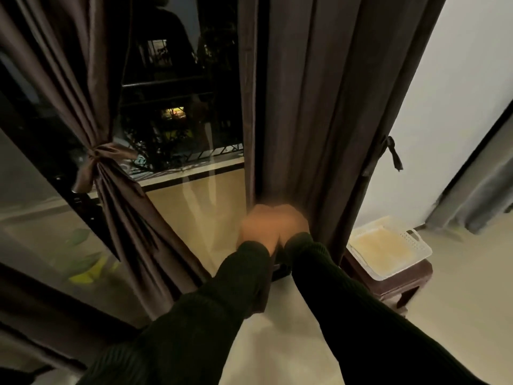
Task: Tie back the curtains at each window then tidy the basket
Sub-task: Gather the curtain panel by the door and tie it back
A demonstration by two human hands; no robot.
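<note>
Dark window, right curtain (319, 107) hanging vertical

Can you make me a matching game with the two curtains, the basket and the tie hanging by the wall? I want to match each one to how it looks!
Things:
1. left curtain
2. right curtain
3. basket
4. loose tie

Looks:
A. white, sitting on a dark stool
B. hanging straight, not tied
C. dangling beside the white wall
D. bunched and knotted with a bow

Pairs: 1-D, 2-B, 3-A, 4-C
</note>
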